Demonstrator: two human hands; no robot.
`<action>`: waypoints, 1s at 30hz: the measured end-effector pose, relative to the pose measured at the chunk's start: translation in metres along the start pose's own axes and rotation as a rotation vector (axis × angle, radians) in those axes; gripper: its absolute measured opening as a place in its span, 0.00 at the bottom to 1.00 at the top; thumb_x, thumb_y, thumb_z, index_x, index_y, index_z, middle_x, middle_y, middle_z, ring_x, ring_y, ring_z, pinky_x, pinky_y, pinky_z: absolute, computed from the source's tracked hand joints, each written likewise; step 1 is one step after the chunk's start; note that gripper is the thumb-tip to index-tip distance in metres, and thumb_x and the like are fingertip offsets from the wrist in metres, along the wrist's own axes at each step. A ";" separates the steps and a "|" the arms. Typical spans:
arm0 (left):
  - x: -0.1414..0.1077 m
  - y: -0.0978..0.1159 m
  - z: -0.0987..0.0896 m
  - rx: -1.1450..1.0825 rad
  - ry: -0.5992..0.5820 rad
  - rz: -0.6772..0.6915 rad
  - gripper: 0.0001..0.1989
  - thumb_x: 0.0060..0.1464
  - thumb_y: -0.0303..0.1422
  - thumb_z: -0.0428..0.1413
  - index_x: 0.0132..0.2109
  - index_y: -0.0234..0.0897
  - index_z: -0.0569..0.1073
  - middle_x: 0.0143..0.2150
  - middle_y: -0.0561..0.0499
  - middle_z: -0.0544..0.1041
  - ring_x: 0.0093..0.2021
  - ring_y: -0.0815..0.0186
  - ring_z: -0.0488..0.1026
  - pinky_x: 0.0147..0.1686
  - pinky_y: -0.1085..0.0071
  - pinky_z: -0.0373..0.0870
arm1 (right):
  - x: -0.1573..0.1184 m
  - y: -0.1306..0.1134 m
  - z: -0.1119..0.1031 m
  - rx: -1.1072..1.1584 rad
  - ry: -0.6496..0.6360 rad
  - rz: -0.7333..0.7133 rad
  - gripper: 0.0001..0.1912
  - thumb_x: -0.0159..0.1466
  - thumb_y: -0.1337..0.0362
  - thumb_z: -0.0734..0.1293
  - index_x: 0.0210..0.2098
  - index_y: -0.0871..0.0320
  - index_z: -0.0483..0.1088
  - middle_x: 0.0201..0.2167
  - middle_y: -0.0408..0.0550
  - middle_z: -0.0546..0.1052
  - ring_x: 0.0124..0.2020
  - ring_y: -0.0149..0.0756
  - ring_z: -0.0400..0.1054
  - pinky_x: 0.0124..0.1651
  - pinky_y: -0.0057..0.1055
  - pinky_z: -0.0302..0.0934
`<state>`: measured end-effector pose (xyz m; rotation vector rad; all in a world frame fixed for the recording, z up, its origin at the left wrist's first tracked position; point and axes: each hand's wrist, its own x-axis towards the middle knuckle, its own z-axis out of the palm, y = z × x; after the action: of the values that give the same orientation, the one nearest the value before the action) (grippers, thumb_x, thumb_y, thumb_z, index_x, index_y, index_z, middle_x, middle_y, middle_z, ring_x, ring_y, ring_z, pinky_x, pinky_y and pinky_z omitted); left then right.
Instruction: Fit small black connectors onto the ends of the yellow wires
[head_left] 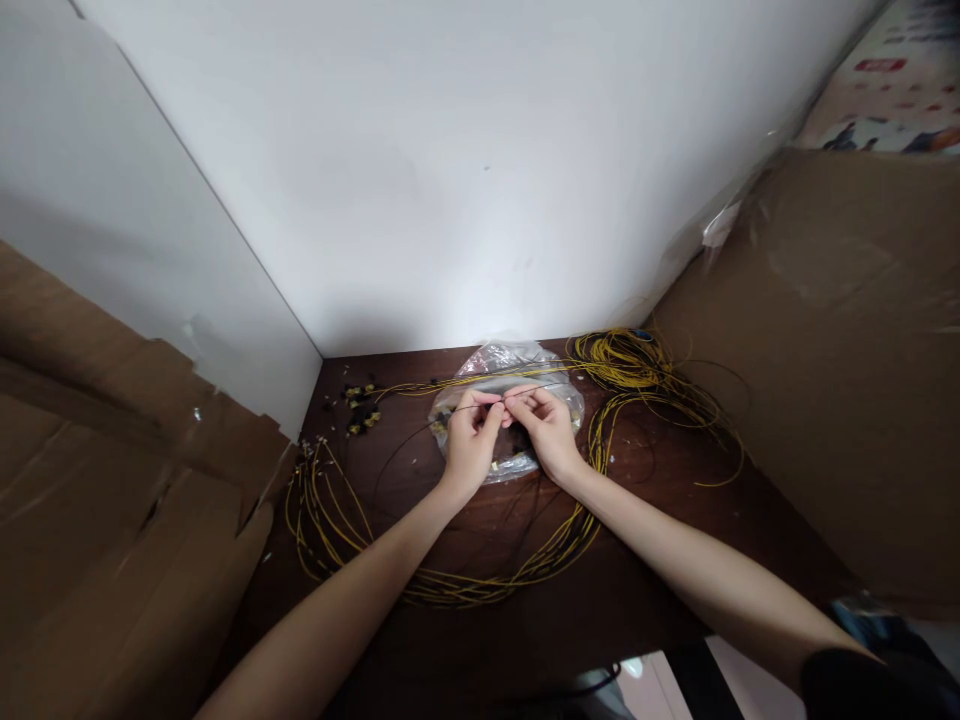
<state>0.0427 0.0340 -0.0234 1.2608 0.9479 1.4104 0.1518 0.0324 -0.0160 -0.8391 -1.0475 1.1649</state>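
Observation:
My left hand (472, 440) and my right hand (546, 425) meet fingertip to fingertip over a clear plastic bag (517, 467) on the dark table. Both are closed in a pinch on a thin dark wire (409, 437), which trails from the left fingers down toward the table. What lies right between the fingertips is too small to make out. Small black and yellowish parts show in the bag, partly hidden by my hands. Yellow and black wires (450, 380) run behind my hands, and another bundle of wires (517, 578) curves across the table in front of them.
A coiled heap of yellow wires (626, 360) lies at the back right. Small black and yellow connectors (361, 408) are clustered at the left. Cardboard stands on the left (112, 480), a large cardboard box (840, 350) on the right, and a white wall (450, 180) behind.

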 end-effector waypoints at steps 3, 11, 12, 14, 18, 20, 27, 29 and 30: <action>0.000 0.000 0.001 -0.001 0.040 -0.011 0.07 0.50 0.34 0.57 0.34 0.35 0.68 0.24 0.54 0.69 0.22 0.73 0.65 0.20 0.78 0.60 | 0.001 0.002 0.000 0.086 0.005 0.026 0.12 0.54 0.58 0.70 0.32 0.56 0.65 0.21 0.39 0.72 0.22 0.29 0.67 0.29 0.28 0.65; 0.000 -0.001 -0.001 0.013 0.025 0.010 0.08 0.50 0.35 0.57 0.34 0.35 0.68 0.24 0.54 0.69 0.21 0.74 0.63 0.20 0.78 0.60 | 0.001 0.002 0.001 0.074 -0.005 0.014 0.12 0.55 0.57 0.69 0.34 0.55 0.65 0.22 0.39 0.72 0.23 0.30 0.68 0.29 0.29 0.65; 0.000 -0.001 -0.001 0.015 0.018 0.004 0.08 0.50 0.35 0.57 0.34 0.35 0.68 0.24 0.54 0.69 0.21 0.74 0.63 0.20 0.78 0.60 | 0.001 0.001 0.000 0.041 -0.013 0.006 0.12 0.55 0.57 0.69 0.34 0.56 0.66 0.22 0.40 0.72 0.23 0.30 0.67 0.30 0.29 0.65; 0.000 -0.001 -0.002 0.020 0.009 -0.011 0.08 0.50 0.35 0.56 0.34 0.35 0.68 0.23 0.54 0.69 0.21 0.74 0.63 0.20 0.78 0.60 | 0.001 0.001 0.000 -0.011 -0.024 -0.005 0.12 0.53 0.58 0.71 0.32 0.58 0.68 0.22 0.40 0.72 0.23 0.29 0.67 0.31 0.28 0.65; 0.000 0.000 -0.003 0.037 0.016 -0.028 0.08 0.50 0.36 0.56 0.34 0.36 0.68 0.22 0.56 0.67 0.20 0.74 0.62 0.19 0.78 0.59 | 0.001 0.003 -0.001 0.033 -0.015 0.025 0.13 0.54 0.56 0.70 0.31 0.57 0.66 0.21 0.40 0.72 0.22 0.30 0.67 0.29 0.29 0.65; -0.001 0.000 -0.003 0.041 0.022 -0.037 0.09 0.50 0.37 0.57 0.34 0.36 0.68 0.22 0.56 0.67 0.19 0.74 0.62 0.19 0.79 0.58 | 0.001 0.004 -0.001 0.094 -0.009 0.050 0.14 0.55 0.55 0.69 0.32 0.56 0.63 0.21 0.39 0.72 0.21 0.31 0.67 0.27 0.30 0.65; 0.000 0.000 -0.003 0.039 -0.004 -0.049 0.10 0.50 0.38 0.57 0.34 0.36 0.68 0.22 0.56 0.67 0.17 0.76 0.59 0.16 0.79 0.55 | 0.000 0.003 -0.001 0.073 0.001 0.045 0.13 0.55 0.56 0.69 0.34 0.55 0.64 0.21 0.39 0.72 0.23 0.31 0.68 0.30 0.29 0.65; 0.000 0.000 -0.003 0.020 -0.026 -0.049 0.10 0.51 0.38 0.55 0.35 0.36 0.67 0.23 0.56 0.67 0.17 0.76 0.57 0.16 0.79 0.53 | 0.000 0.001 -0.001 0.017 -0.020 0.027 0.12 0.54 0.59 0.71 0.33 0.57 0.67 0.22 0.39 0.72 0.23 0.29 0.67 0.31 0.28 0.64; 0.000 -0.001 -0.003 0.009 -0.035 -0.049 0.10 0.52 0.38 0.55 0.36 0.36 0.66 0.23 0.56 0.68 0.17 0.77 0.57 0.16 0.80 0.52 | -0.001 0.001 -0.001 -0.006 -0.023 0.022 0.12 0.53 0.60 0.71 0.32 0.58 0.68 0.22 0.40 0.72 0.23 0.29 0.67 0.32 0.27 0.63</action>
<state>0.0398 0.0345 -0.0246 1.2564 0.9564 1.3431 0.1525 0.0320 -0.0172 -0.8456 -1.0638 1.1930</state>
